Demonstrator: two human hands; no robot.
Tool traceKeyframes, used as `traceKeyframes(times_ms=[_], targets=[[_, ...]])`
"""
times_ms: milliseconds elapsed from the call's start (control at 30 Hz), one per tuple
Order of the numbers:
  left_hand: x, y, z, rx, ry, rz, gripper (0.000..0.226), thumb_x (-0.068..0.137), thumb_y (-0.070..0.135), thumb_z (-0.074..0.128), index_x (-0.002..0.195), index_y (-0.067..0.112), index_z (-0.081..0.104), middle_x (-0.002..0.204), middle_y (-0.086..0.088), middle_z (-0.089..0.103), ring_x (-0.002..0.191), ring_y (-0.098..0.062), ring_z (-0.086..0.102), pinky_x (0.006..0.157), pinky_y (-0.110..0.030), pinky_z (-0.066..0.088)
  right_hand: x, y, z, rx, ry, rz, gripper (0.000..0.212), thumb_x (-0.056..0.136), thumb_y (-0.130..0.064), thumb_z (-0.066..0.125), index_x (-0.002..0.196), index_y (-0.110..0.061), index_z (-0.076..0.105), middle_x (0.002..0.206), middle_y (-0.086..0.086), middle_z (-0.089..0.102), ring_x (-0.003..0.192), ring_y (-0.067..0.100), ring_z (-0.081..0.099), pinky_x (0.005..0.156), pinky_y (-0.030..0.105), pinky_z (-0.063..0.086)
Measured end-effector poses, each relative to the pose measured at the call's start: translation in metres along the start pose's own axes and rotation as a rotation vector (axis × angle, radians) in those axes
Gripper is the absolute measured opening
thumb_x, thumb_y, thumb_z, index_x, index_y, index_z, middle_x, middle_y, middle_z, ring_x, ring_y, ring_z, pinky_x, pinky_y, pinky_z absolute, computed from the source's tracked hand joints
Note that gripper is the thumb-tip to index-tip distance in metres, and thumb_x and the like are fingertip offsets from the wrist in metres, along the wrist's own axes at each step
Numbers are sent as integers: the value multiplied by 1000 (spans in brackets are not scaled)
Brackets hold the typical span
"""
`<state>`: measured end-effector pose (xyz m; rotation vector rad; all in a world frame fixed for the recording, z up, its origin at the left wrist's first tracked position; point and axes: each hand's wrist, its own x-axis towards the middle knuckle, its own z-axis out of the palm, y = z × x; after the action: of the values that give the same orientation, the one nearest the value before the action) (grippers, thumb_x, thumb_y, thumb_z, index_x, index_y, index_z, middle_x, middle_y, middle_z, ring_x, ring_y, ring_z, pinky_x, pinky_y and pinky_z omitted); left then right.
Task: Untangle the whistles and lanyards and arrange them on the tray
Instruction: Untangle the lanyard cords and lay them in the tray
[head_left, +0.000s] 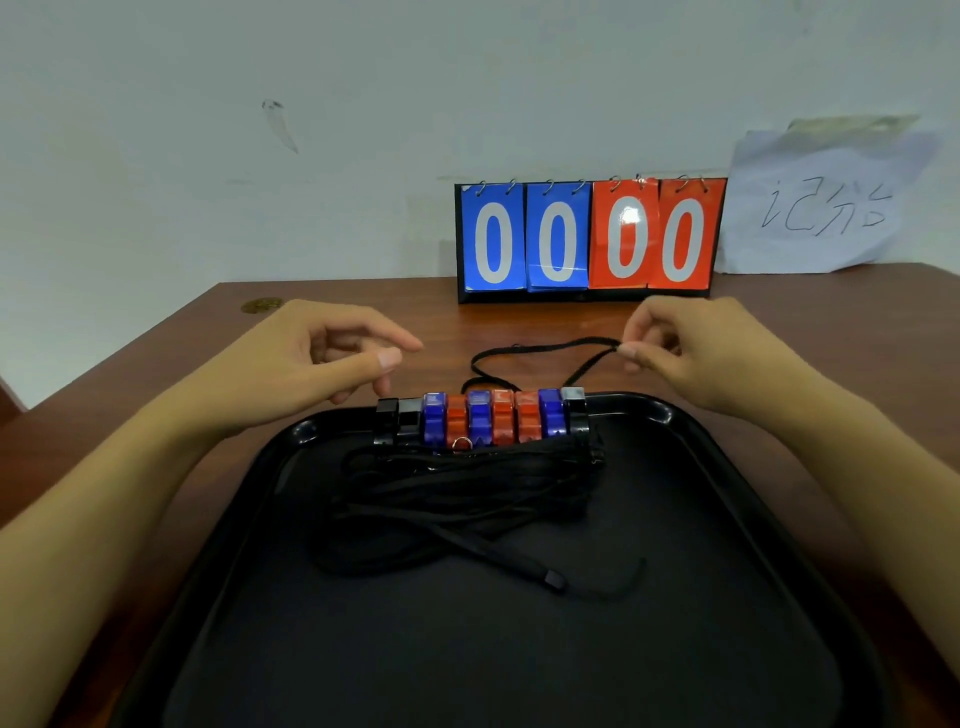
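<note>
Hands: right (680, 348) pinches a black lanyard (545, 351) beyond the tray (727, 519); left (332, 353) hovers, fingers relaxed.

A black tray (727, 467) is sitting on my brown wood worktop (156, 374). Whistles (483, 418) are lining its far edge in black, blue, red, blue, red, red, blue, black. Their lanyards (457, 499) are showing black. A scoreboard (587, 239) is displaying white zeros on two blue and two red cards.
</note>
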<state>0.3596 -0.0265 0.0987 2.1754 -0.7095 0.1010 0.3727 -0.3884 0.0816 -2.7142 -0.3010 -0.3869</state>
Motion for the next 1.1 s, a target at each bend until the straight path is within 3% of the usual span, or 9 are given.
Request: traceKeyframes(times_ms=[100,300,400,500,567,733,867,967,1100], targets=[[6,9,7,-11,83,13,25,96,28,65,119,33,73,80,0,75,60,2,62,61,-12,49,-8,-18,-8,248,178,-126,4,94,-32,68,98,-30,69,88,-20,70,88,-11,65,74,0,46],[30,42,27,119,-42,93,49,89,49,69,136,39,61,81,7,70,70,-11,68,75,-19,55,-26,-58,-10,652,121,-287,21,89,-23,68,108,-28,73,97,-17,78,98,-3,72,84,8,53],[42,55,43,206,-113,144,42,93,46,70,133,37,64,68,13,60,59,0,54,60,-17,46,-29,-68,-6,631,67,-344,23,86,-29,64,107,-36,70,106,-24,73,101,-7,69,79,6,52],[49,58,50,239,-128,149,13,92,44,73,98,33,76,64,5,55,57,-4,46,57,-14,40,-29,-67,-3,595,101,-357,25,87,-30,66,110,-39,69,109,-25,72,105,-5,68,83,9,52],[51,57,50,235,-141,120,13,88,45,76,83,33,75,65,1,61,58,-11,51,58,-17,43,-27,-61,-4,638,141,-327,26,89,-25,69,111,-37,70,106,-21,73,104,-2,69,86,12,54],[49,56,45,10,14,97,12,86,40,77,91,31,82,77,-11,75,61,-20,59,67,-31,53,-22,-55,-3,598,79,-246,43,93,-29,68,134,-36,57,115,-29,68,112,-10,62,89,9,51],[48,63,43,-212,46,148,17,82,30,75,97,22,81,76,5,80,53,1,56,58,-12,47,-23,-60,7,499,-105,-282,55,96,-34,65,146,-34,44,134,-24,61,124,-11,55,102,19,48],[47,59,41,-274,5,150,21,85,35,67,96,23,80,69,1,75,52,-5,50,51,-16,42,-23,-65,9,548,-134,-291,43,98,-26,62,139,-28,49,110,-13,74,108,-3,67,95,15,51],[47,35,31,-407,-8,74,30,92,38,55,89,14,73,63,5,67,51,-6,47,47,-17,35,-21,-60,2,518,21,-263,24,101,-26,56,117,-40,64,87,-17,72,97,-6,65,83,5,48]])
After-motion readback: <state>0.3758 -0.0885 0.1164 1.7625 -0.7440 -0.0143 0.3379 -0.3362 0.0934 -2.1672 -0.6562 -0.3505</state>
